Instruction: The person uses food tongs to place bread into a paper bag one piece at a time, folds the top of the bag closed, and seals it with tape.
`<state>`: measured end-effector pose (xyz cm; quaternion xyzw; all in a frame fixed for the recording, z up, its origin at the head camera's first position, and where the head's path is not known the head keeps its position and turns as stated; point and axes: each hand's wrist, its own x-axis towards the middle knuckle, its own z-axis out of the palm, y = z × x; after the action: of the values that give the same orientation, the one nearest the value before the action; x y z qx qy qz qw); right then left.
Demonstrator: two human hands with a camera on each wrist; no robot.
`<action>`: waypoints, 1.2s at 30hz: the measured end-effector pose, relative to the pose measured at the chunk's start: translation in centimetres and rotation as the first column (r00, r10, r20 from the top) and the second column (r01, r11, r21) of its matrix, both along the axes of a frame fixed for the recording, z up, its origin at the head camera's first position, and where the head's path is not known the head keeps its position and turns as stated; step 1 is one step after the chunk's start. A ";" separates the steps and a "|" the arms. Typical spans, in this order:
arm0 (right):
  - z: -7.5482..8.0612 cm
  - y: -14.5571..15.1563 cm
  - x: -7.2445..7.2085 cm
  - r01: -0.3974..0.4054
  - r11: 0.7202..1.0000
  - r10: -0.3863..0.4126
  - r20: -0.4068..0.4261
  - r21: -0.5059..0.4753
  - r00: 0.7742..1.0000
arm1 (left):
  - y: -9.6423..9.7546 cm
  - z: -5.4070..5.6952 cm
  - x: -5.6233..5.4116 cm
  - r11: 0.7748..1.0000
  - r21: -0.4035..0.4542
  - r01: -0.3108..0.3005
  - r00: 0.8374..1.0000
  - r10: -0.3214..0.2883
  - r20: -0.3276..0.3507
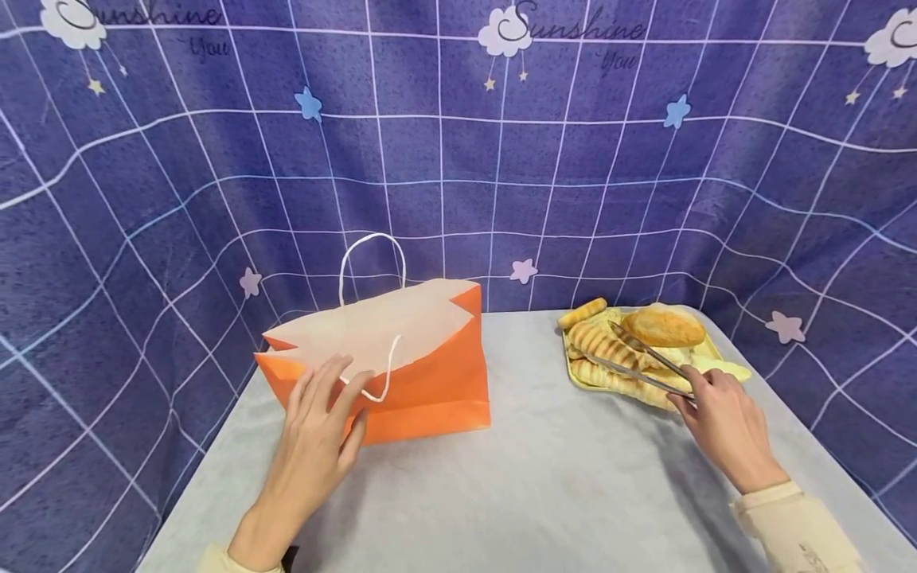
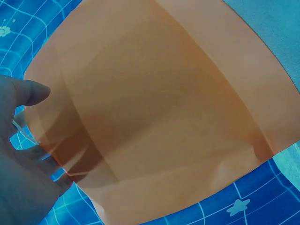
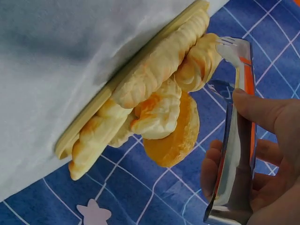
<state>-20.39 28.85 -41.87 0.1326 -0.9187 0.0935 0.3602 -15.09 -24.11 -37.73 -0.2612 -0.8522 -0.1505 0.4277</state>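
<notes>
An orange paper bag (image 1: 430,394) with a pale inside and white cord handles stands at the left, its top gaping. My left hand (image 1: 311,446) is at its near side, with fingers spread and slightly bent by the rim and the front handle (image 1: 390,370). In my right hand (image 1: 731,422) I grip metal tongs (image 3: 236,159), thumb on one arm and fingers round the other. The parted tong tips reach over a ridged bread roll (image 1: 605,344) on a yellow tray (image 1: 573,379). Several other breads, including a rounded golden bun (image 1: 666,326), crowd the tray.
A grey-white cloth (image 1: 544,477) covers the table, with a stretch of it between bag and tray. A purple-blue grid-patterned curtain (image 1: 466,151) hangs behind and along both sides. One small bread stick (image 1: 582,313) lies across the tray's back left corner.
</notes>
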 end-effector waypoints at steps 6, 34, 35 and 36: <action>0.1 0.3 -1.0 0.014 1.000 -0.014 0.009 0.010 1.000 | 0.1 -0.1 0.1 1.000 0.007 -0.002 1.000 0.001 0.007; -0.4 0.3 -2.0 -0.029 0.999 0.026 0.089 0.031 0.996 | 0.1 -0.4 -0.1 0.999 0.037 -0.012 1.000 0.012 0.003; -0.4 0.3 -1.9 -0.030 0.999 0.027 0.076 0.031 0.997 | 0.1 -0.4 -0.1 0.999 0.035 -0.011 1.000 0.011 0.004; -0.5 0.3 -1.9 -0.032 0.999 0.030 0.065 0.031 0.997 | 0.1 -0.4 -0.1 0.999 0.033 -0.011 1.000 0.011 0.005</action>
<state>-22.25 29.18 -42.40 0.1494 -0.9291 0.0887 0.3265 -15.17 -23.98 -38.17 -0.2491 -0.8520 -0.1632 0.4305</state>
